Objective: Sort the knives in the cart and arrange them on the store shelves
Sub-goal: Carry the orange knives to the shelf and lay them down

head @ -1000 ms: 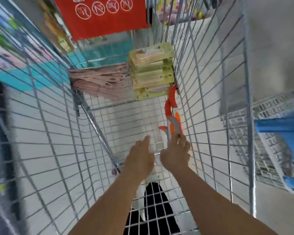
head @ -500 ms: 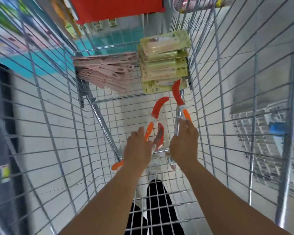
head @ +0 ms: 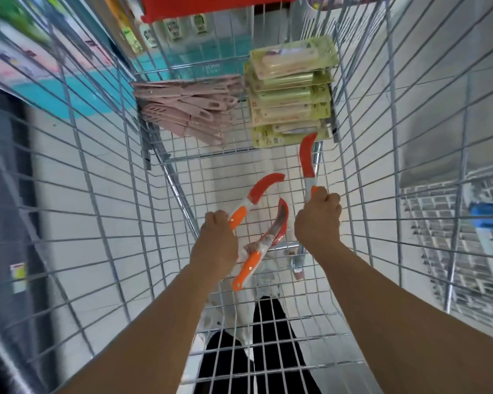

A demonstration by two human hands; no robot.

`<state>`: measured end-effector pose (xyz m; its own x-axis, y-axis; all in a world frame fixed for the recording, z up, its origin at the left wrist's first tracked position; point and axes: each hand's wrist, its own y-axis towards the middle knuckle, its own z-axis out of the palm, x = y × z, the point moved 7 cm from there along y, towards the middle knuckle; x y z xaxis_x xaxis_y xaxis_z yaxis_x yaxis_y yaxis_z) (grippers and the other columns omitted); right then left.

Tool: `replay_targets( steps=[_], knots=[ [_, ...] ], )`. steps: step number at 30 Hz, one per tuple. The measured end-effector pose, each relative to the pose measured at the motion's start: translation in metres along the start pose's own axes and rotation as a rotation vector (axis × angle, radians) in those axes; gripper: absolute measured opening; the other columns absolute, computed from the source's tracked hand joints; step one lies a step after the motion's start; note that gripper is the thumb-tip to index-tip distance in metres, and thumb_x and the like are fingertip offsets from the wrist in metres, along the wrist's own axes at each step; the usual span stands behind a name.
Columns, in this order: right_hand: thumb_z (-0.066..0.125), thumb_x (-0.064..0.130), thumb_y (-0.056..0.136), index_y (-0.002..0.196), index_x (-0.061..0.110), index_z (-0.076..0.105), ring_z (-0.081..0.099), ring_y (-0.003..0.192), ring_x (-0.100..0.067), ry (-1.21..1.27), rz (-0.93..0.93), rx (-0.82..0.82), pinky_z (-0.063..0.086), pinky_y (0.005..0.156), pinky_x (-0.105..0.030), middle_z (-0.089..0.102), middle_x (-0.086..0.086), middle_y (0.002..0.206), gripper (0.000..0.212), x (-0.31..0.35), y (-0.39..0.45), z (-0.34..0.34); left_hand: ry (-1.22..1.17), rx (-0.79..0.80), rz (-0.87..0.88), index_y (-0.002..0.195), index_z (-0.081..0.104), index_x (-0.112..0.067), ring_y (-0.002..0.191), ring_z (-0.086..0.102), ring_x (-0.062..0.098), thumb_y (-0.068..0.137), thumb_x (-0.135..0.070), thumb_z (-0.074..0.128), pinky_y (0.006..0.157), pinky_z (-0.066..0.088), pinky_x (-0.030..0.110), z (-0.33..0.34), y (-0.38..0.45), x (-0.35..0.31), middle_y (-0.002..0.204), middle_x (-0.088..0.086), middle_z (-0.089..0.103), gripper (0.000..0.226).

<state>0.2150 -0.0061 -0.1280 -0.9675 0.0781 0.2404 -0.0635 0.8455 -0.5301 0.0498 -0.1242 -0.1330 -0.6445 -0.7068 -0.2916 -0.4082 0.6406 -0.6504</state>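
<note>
Both my arms reach down into a wire cart (head: 103,194). My left hand (head: 215,245) grips the orange handle of a curved knife with a red blade cover (head: 264,186). My right hand (head: 318,226) grips a second orange-handled knife (head: 306,159), its red-covered blade pointing up and away. A third knife of the same kind (head: 264,245) lies on the cart floor between my hands. At the far end of the cart sit a pile of pink knives (head: 188,112) on the left and a stack of green-packaged knives (head: 291,89) on the right.
The cart's wire walls rise close on both sides. A red sign (head: 211,4) hangs beyond the cart's far end, with shelf goods at the upper left. A blue-handled basket (head: 490,217) stands outside at right. White floor tiles show through the mesh.
My hands have moved apart, each lifting one orange knife from what was a single bundle. A third knife has come into view on the cart floor between them.
</note>
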Motion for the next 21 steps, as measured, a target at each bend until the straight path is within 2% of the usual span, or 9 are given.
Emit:
replay_targets(
  steps=[3, 5, 8, 11, 14, 16, 18, 21],
  knots=[
    [0.048, 0.001, 0.09, 0.129, -0.004, 0.035, 0.047, 0.112, -0.035, 0.193, 0.119, 0.065, 0.04, 0.086, -0.032, 0.034, -0.024, 0.13, 0.042, -0.005, -0.025, 0.009, -0.028, 0.071, -0.065, 0.128, 0.036, -0.008, 0.113, 0.049, 0.027, 0.086, -0.024, 0.067, 0.091, 0.047, 0.038, 0.006, -0.017, 0.027, 0.125, 0.009, 0.043, 0.054],
    [0.048, 0.003, 0.088, 0.129, -0.002, 0.038, 0.043, 0.116, -0.036, 0.258, 0.171, 0.162, 0.039, 0.088, -0.035, 0.036, -0.022, 0.131, 0.042, -0.007, -0.05, 0.024, 0.007, 0.056, -0.064, 0.124, 0.041, -0.006, 0.111, 0.048, 0.03, 0.09, -0.032, 0.059, 0.094, 0.044, 0.041, 0.009, -0.027, 0.038, 0.122, 0.01, 0.045, 0.046],
    [0.051, 0.009, 0.089, 0.125, -0.004, 0.039, 0.046, 0.115, -0.035, 0.315, 0.254, 0.259, 0.041, 0.09, -0.036, 0.042, -0.02, 0.128, 0.04, -0.003, -0.083, 0.051, 0.169, 0.085, -0.038, 0.126, 0.038, -0.007, 0.112, 0.042, 0.027, 0.09, -0.018, 0.044, 0.096, 0.037, 0.035, 0.019, -0.035, 0.046, 0.126, 0.011, 0.043, 0.038],
    [0.051, 0.028, 0.094, 0.137, -0.005, 0.025, 0.044, 0.124, -0.033, 0.329, 0.321, 0.301, 0.041, 0.098, -0.04, 0.036, -0.02, 0.137, 0.059, 0.007, -0.102, 0.074, 0.195, 0.074, 0.012, 0.132, 0.034, -0.01, 0.118, 0.041, 0.028, 0.09, -0.025, 0.051, 0.098, 0.037, 0.034, 0.025, -0.037, 0.043, 0.129, 0.011, 0.043, 0.048],
    [0.057, 0.036, 0.091, 0.139, -0.005, 0.015, 0.042, 0.125, -0.036, 0.226, 0.273, 0.281, 0.041, 0.097, -0.039, 0.03, -0.022, 0.138, 0.076, 0.018, -0.107, 0.083, 0.221, 0.041, 0.055, 0.135, 0.03, -0.012, 0.121, 0.042, 0.028, 0.091, -0.026, 0.054, 0.095, 0.04, 0.035, 0.029, -0.038, 0.036, 0.13, 0.011, 0.043, 0.053],
    [0.06, 0.033, 0.091, 0.138, -0.002, 0.017, 0.045, 0.121, -0.036, 0.167, 0.245, 0.246, 0.042, 0.094, -0.039, 0.031, -0.021, 0.136, 0.073, 0.023, -0.107, 0.085, 0.241, 0.003, 0.084, 0.134, 0.029, -0.011, 0.122, 0.043, 0.026, 0.091, -0.024, 0.054, 0.092, 0.043, 0.033, 0.029, -0.038, 0.033, 0.13, 0.01, 0.043, 0.051],
    [0.058, 0.022, 0.091, 0.138, 0.002, 0.018, 0.049, 0.117, -0.035, 0.166, 0.258, 0.204, 0.044, 0.091, -0.039, 0.034, -0.019, 0.134, 0.065, 0.022, -0.106, 0.084, 0.296, -0.04, 0.13, 0.133, 0.029, -0.01, 0.119, 0.045, 0.025, 0.094, -0.022, 0.05, 0.09, 0.044, 0.032, 0.027, -0.038, 0.03, 0.128, 0.01, 0.044, 0.046],
    [0.055, 0.013, 0.09, 0.136, 0.0, 0.022, 0.053, 0.114, -0.033, 0.148, 0.196, 0.157, 0.048, 0.09, -0.039, 0.041, -0.019, 0.13, 0.058, 0.02, -0.104, 0.081, 0.361, -0.067, 0.183, 0.133, 0.028, -0.008, 0.115, 0.048, 0.024, 0.096, -0.021, 0.046, 0.086, 0.045, 0.032, 0.027, -0.038, 0.03, 0.125, 0.009, 0.044, 0.043]
  ],
)
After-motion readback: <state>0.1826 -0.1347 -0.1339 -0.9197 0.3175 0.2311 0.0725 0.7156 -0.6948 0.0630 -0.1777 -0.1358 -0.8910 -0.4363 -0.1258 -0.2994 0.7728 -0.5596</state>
